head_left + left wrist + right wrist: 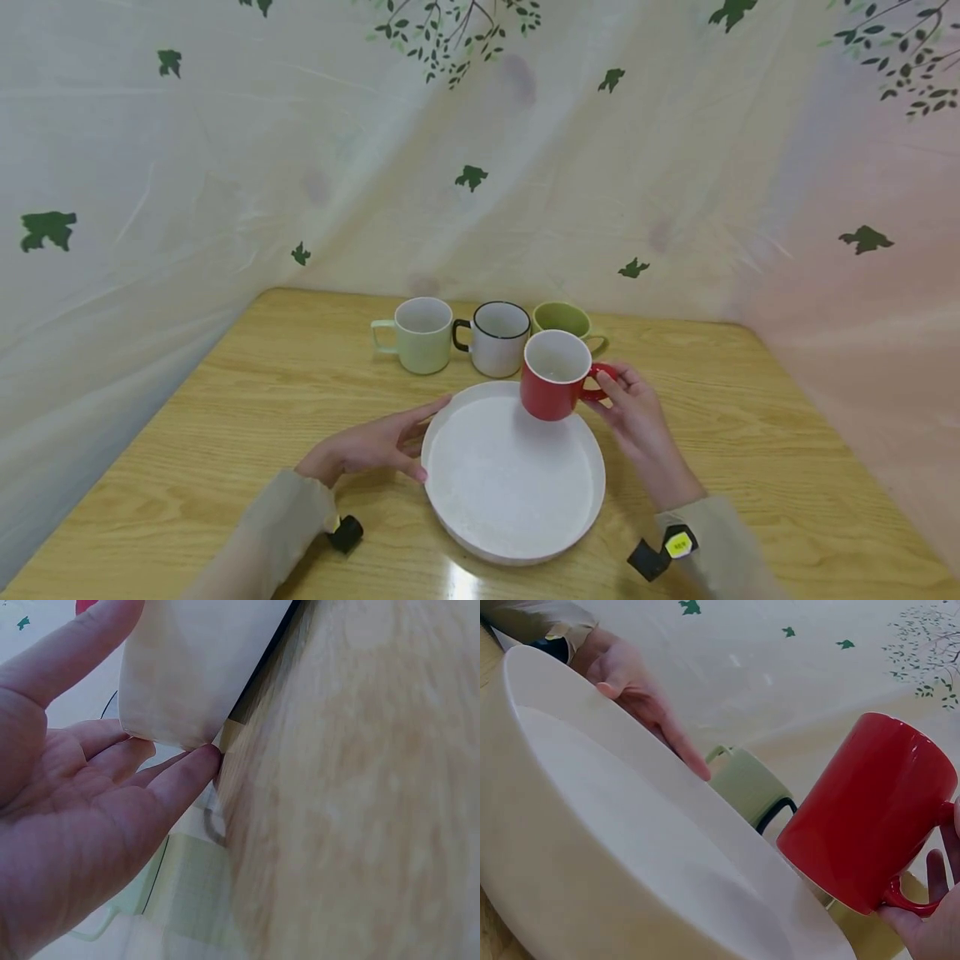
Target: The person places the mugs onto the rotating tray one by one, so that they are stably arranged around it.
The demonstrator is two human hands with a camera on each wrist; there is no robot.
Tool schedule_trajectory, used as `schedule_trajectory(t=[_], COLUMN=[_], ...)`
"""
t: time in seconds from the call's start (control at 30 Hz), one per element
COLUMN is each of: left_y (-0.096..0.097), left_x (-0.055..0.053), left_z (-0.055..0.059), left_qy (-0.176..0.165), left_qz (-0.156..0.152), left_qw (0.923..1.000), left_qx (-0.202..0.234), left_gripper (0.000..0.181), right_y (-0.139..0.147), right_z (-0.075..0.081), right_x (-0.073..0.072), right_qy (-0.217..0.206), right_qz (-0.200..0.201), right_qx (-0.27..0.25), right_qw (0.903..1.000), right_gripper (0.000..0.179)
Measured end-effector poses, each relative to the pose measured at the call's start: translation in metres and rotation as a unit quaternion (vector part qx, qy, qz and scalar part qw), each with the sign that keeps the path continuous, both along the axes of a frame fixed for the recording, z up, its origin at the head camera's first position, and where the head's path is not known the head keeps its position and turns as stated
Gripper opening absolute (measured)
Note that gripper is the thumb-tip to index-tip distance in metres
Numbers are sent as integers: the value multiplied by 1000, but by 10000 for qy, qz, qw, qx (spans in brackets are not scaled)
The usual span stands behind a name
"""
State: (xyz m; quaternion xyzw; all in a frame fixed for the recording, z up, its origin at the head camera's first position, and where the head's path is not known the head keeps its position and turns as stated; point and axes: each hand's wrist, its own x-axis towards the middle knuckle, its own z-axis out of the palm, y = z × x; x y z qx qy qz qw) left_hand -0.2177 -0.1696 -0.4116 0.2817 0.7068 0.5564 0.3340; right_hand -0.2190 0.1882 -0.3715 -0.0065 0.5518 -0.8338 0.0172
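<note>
A red mug (pixel 551 392) with a white inside is held by its handle in my right hand (pixel 637 412), thumb and fingers pinching it. The mug hangs upright over the far right part of a round white tray (pixel 513 492); the right wrist view shows its base near the tray's raised rim (pixel 577 724). My left hand (pixel 375 446) rests against the tray's left side, thumb and fingers spread along the wall. In the left wrist view those fingertips (pixel 202 757) lie right at the tray's lower edge. The tray's inside is bare, with the mug's shadow on it.
Behind the tray stand a pale green mug (pixel 423 350), a white mug (pixel 495 357) with black rim and handle, and an olive green mug (pixel 562 318) partly hidden by the red one. Beyond the wooden table (pixel 300 367) hangs a pale curtain (pixel 375 167) with leaf prints.
</note>
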Motion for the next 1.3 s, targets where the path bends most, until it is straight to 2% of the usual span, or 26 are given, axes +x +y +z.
schedule_trajectory(t=[0.23,0.47,0.6,0.97,1.3], left_y=[0,-1,-1,-1,0], left_x=[0,0,0,1,1], left_z=[0,0,1,1,1], left_qy=[29,102,75,33,36], left_qz=[53,45,69,77,60], left_qw=[10000,9999,9999,9999,10000], left_qx=[-80,-122,-90,-69,-50], left_gripper=[113,110,111,113,110], right_y=[-13,-24,-29,-40,-48], right_z=[-6,-6,-7,-12,-18], right_x=[-2,-2,-2,-4,-8], right_qy=[-34,-256,-205,-330,-391], right_qz=[53,96,67,121,250], right_qx=[156,191,255,300,591], right_qw=[9999,9994,9994,9989,9972], right_gripper=[24,26,30,25,16])
